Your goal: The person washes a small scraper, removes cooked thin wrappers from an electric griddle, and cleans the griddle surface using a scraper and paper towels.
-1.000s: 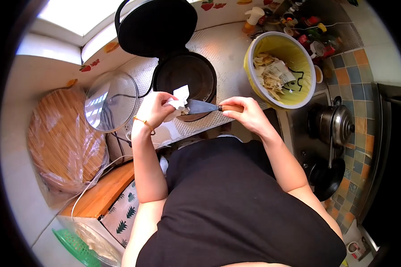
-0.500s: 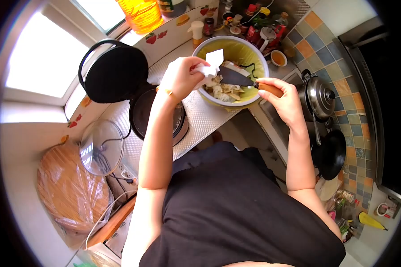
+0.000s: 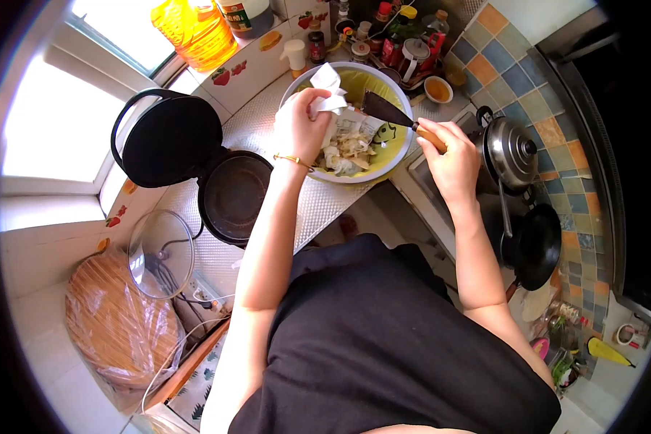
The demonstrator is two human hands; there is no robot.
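My left hand (image 3: 301, 129) is closed on a crumpled white paper tissue (image 3: 326, 81) above the left side of a pale-rimmed bin (image 3: 351, 179). The bin is lined with yellow plastic and holds food scraps (image 3: 349, 150) and some printed paper. My right hand (image 3: 452, 165) grips a spatula (image 3: 388, 111) by its wooden handle. The dark flat blade points up and left over the bin, apart from the tissue. Left of my left forearm, a black electric griddle (image 3: 235, 195) stands with its lid (image 3: 170, 141) raised.
A glass lid (image 3: 161, 253) and a plastic-wrapped round wooden board (image 3: 123, 318) are at the left. Bottles and a small bowl of orange liquid (image 3: 438, 90) are behind the bin. A lidded steel pot (image 3: 512, 155) and a black frying pan (image 3: 537, 246) lie at right.
The tissue and the spatula blade have come apart; before, the tissue was against the blade. The blade has tilted up. The view has shifted slightly, showing more of the griddle.
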